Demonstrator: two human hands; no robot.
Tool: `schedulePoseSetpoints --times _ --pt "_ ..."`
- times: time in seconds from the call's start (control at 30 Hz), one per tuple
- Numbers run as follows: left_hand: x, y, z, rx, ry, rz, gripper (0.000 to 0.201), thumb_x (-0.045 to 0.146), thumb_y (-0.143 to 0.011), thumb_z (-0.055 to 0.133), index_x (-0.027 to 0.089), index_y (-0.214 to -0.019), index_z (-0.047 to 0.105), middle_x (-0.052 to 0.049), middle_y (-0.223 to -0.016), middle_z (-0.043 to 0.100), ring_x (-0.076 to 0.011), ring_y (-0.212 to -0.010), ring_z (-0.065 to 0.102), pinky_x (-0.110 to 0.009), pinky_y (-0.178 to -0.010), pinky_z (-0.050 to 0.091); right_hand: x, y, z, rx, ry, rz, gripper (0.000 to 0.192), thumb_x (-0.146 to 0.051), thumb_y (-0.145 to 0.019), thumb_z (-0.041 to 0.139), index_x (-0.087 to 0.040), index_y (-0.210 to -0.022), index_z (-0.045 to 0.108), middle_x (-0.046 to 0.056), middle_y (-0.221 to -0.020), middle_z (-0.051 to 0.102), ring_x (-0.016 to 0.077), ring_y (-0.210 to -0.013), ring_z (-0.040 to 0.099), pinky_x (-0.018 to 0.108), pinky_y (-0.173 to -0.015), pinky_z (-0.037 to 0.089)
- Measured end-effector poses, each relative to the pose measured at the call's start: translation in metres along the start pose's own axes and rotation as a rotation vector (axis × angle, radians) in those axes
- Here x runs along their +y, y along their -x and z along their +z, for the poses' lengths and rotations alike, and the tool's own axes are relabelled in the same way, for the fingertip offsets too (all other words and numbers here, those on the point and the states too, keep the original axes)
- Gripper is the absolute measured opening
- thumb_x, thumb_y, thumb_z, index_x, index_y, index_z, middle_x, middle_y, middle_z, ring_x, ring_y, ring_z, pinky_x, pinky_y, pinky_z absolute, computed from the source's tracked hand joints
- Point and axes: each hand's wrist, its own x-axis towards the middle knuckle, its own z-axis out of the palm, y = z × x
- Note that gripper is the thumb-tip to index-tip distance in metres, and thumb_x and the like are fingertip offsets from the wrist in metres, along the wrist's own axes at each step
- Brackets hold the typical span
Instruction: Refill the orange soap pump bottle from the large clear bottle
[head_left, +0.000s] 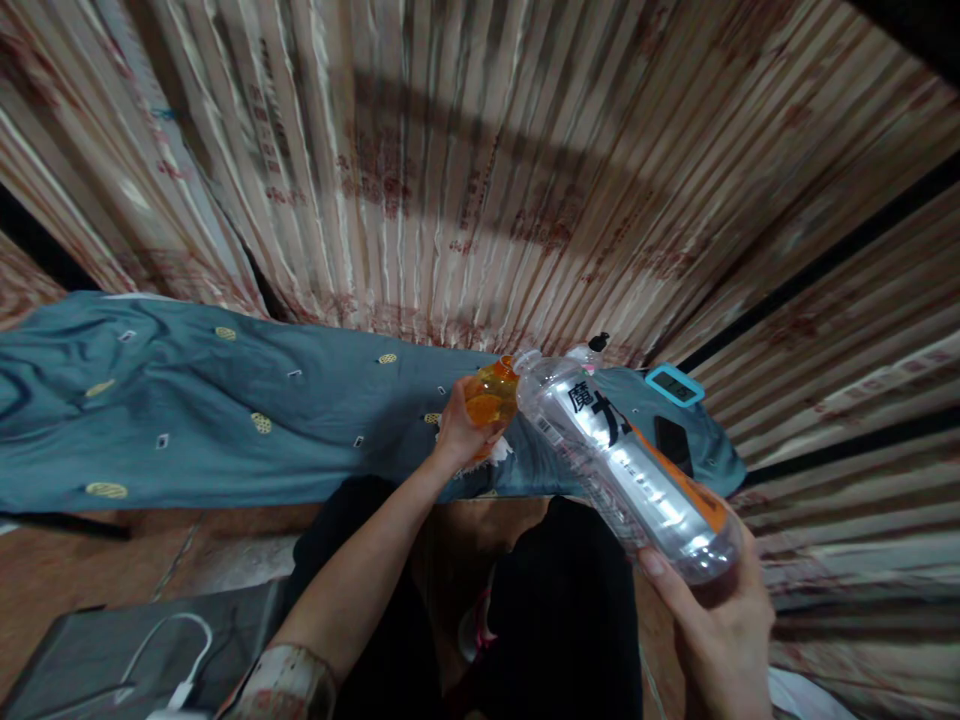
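My left hand (459, 430) grips a small bottle of orange liquid (491, 396), held upright over the edge of a blue bedsheet (225, 420). A large clear plastic bottle (622, 460) with a black-lettered, orange-edged label lies tilted in my right hand (720, 620), which holds it by the base. The clear bottle's open mouth touches the top of the orange bottle. It looks almost empty.
A teal-framed digital device (675, 385) and a dark phone (673, 443) lie on the sheet at right, with a small capped bottle (592, 350) behind. A grey box with a white cable (172, 650) sits lower left. Striped curtains (480, 180) hang behind. My dark-clothed knees (555, 610) are below.
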Motion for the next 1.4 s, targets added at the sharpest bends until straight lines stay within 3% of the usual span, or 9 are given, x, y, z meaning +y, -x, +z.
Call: schedulePoseSetpoints --times 0.37,0.53,0.8,1.4 --pt "0.002 0.000 -0.002 0.001 -0.007 -0.019 0.076 0.022 -0.060 0.089 0.022 -0.124 0.048 -0.011 -0.125 0.068 -0.0303 -0.116 0.068 -0.051 -0.103 0.053 -0.004 0.002 0.002 0.003 0.031 -0.058 0.091 -0.054 -0.060 0.085 -0.018 -0.138 0.055 0.013 -0.129 0.063 0.0313 -0.115 0.061 0.047 -0.103 0.047" --pt "0.002 -0.001 -0.002 0.011 -0.025 -0.025 0.077 0.021 -0.059 0.089 0.021 -0.123 0.048 -0.012 -0.126 0.068 -0.0316 -0.119 0.067 -0.052 -0.105 0.051 -0.006 0.000 0.002 0.000 -0.003 -0.011 0.095 -0.053 -0.056 0.088 -0.017 -0.137 0.055 0.014 -0.128 0.063 0.0325 -0.114 0.061 0.047 -0.101 0.048" --pt "0.008 0.000 -0.003 0.014 -0.007 -0.019 0.074 0.022 -0.059 0.089 0.023 -0.122 0.049 -0.009 -0.124 0.069 -0.0294 -0.117 0.068 -0.048 -0.103 0.053 -0.007 0.001 0.005 0.016 0.000 -0.024 0.094 -0.055 -0.055 0.088 -0.017 -0.134 0.056 0.013 -0.123 0.065 0.0325 -0.111 0.062 0.048 -0.100 0.048" --pt "0.007 -0.001 -0.003 0.008 -0.016 -0.040 0.076 0.023 -0.059 0.090 0.021 -0.123 0.049 -0.013 -0.127 0.068 -0.0331 -0.120 0.066 -0.053 -0.104 0.052 -0.011 0.002 0.004 0.012 0.002 -0.033 0.093 -0.053 -0.054 0.088 -0.015 -0.132 0.056 0.014 -0.124 0.063 0.0320 -0.112 0.062 0.048 -0.102 0.047"
